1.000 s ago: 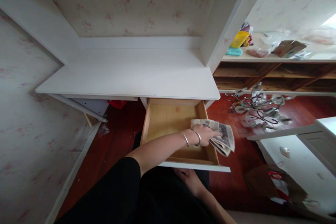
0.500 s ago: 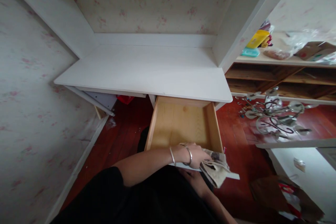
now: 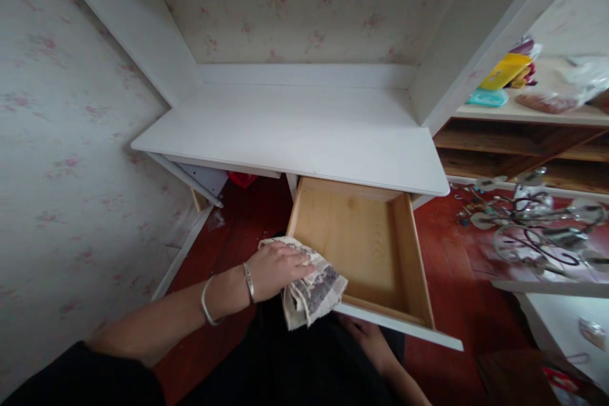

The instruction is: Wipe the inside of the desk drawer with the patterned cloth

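Note:
My left hand (image 3: pixel 276 269), with two silver bangles on its wrist, is closed over a folded cream-and-grey cloth (image 3: pixel 320 295). Hand and cloth lie at the left front corner of a wooden drawer (image 3: pixel 352 235), over its rim. The drawer is pulled out from a white desk (image 3: pixel 304 127), and its pale wooden inside shows. Against the white drawer front (image 3: pixel 404 327), low down, is my right hand (image 3: pixel 371 339). Its fingers look curled at the front's lower side, partly hidden by it.
A metal chandelier (image 3: pixel 547 222) lies on the red wooden floor (image 3: pixel 447 266) to the right. Behind it is a shelf unit (image 3: pixel 495 136) with a yellow item (image 3: pixel 505 71) and plastic bags on top. Flowered wallpaper (image 3: pixel 71 139) covers the left wall. A white surface (image 3: pixel 561 323) stands lower right.
My left hand has carried the cloth from the drawer's right front corner to its left front corner. The right hand stays at the drawer front. The view has shifted slightly left.

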The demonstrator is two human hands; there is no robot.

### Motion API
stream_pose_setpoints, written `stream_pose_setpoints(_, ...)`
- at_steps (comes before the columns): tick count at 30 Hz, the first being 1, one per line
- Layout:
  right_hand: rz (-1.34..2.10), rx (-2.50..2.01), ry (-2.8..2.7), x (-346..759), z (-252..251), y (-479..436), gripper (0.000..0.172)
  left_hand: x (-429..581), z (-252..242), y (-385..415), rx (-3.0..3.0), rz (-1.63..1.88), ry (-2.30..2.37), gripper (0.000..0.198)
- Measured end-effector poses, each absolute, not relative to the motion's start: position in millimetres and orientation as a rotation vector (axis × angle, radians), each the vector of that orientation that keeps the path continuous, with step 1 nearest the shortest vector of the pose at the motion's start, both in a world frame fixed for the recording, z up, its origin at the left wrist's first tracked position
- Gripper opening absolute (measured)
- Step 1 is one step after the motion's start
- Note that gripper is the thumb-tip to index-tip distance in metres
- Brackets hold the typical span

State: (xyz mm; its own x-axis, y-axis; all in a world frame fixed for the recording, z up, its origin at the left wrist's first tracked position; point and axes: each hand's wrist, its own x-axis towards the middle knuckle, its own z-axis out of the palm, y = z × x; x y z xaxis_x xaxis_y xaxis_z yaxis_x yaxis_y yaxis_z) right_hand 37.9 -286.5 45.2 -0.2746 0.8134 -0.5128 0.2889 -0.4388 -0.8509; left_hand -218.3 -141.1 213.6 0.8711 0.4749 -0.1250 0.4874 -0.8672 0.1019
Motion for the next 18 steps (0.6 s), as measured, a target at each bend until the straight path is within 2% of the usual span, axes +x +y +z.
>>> stream_pose_setpoints(4, 1.737, -1.610, -1.367, 35.2, 51.5, -286.0, 0.058, -231.9, 201.1, -142.2, 3.134, 0.002, 0.856, 0.029)
stream_pose_setpoints(11, 1.667, -1.684, -1.365, 30.9, 59.7, -284.2, 0.062, -258.4, 132.7, -96.4, 3.118, -0.071, 0.934, 0.033)
stream_pose_setpoints(18, 1.617, -1.722, -1.351, 28.8, 58.2, -283.1, 0.059, -233.4, 126.6, -6.7, 2.886, 0.020, 1.084, 0.043)
